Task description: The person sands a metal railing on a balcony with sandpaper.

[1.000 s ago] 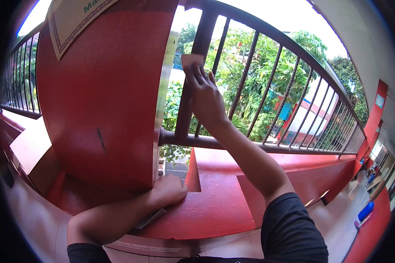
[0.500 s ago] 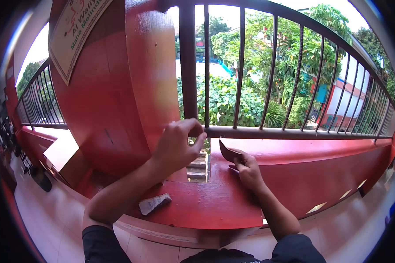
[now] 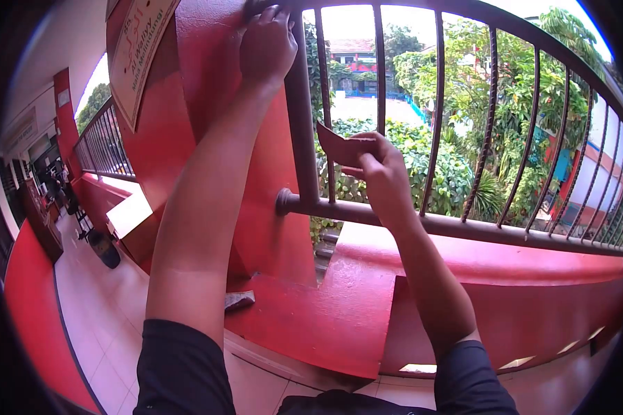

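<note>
My left hand (image 3: 268, 45) is raised to the top of the dark metal railing (image 3: 302, 111), where the rail meets the red pillar (image 3: 211, 76). Its fingers are bent at that joint, and whatever they may hold is hidden. In front of the railing's bars, my right hand (image 3: 377, 166) grips a thin, curved dark-red sheet (image 3: 336, 146), which points up and to the left. A grey, rough-edged piece (image 3: 239, 300) lies on the red ledge (image 3: 318, 315), partly hidden behind my left arm.
A sign (image 3: 140, 55) with lettering hangs on the pillar. A pale-topped box (image 3: 129, 216) stands at the left, near a dark rounded object (image 3: 104, 249) on the tiled floor (image 3: 107, 304). Plants and buildings show beyond the bars.
My left hand has risen from the lower rail to the top of the railing. My right hand has moved up with the sheet. The view has shifted, showing more corridor at the left.
</note>
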Motion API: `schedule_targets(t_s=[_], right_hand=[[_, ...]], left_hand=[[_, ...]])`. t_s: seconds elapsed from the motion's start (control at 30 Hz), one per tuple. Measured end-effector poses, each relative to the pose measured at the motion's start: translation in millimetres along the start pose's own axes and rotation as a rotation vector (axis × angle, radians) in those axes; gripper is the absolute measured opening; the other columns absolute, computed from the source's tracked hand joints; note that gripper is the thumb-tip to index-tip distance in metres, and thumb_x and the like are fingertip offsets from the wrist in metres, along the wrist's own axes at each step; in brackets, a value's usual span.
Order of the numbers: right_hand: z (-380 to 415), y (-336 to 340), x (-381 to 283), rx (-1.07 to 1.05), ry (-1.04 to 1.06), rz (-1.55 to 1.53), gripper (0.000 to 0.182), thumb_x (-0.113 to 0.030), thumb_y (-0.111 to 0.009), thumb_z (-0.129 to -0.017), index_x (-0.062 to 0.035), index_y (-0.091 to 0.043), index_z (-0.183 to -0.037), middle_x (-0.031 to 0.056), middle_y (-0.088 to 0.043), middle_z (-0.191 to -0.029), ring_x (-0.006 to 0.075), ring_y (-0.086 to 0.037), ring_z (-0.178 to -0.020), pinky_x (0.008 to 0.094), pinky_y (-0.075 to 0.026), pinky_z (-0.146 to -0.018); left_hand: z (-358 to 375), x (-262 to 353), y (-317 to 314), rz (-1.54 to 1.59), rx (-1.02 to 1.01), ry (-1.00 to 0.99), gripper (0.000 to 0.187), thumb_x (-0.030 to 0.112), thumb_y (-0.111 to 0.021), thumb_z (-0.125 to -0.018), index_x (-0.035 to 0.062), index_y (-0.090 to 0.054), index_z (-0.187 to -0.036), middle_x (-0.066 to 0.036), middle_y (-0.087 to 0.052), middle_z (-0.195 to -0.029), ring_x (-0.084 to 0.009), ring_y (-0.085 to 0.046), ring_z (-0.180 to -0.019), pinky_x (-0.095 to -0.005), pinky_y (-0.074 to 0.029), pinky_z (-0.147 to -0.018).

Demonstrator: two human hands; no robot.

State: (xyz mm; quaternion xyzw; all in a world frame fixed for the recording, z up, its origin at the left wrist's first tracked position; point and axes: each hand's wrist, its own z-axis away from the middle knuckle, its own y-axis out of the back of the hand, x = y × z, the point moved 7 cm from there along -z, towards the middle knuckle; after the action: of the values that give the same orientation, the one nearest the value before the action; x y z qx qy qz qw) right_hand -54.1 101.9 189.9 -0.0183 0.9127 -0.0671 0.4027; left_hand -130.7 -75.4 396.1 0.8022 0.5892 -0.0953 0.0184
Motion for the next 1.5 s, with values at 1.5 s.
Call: schedule_targets(t_s=[1.5], right_hand=[[-265.0, -82.5, -14.7, -0.380, -0.010, -0.409, 0.031, -0.032, -0.053, -0.102, -0.0150, -0.068, -0.123, -0.0015, -0.074, -0.095, 0.0074, -0.066, -0.070, 0.0244, -0.050, -0.055]], left_hand=[[-34.6, -2.0, -4.3, 0.044, -0.107, -0.374, 0.022, 0.014, -0.049, -0.103, -0.0025, -0.061, -0.109, -0.020, -0.065, -0.104, -0.0400, -0.060, -0.103, -0.0484, -0.048, -0.096]])
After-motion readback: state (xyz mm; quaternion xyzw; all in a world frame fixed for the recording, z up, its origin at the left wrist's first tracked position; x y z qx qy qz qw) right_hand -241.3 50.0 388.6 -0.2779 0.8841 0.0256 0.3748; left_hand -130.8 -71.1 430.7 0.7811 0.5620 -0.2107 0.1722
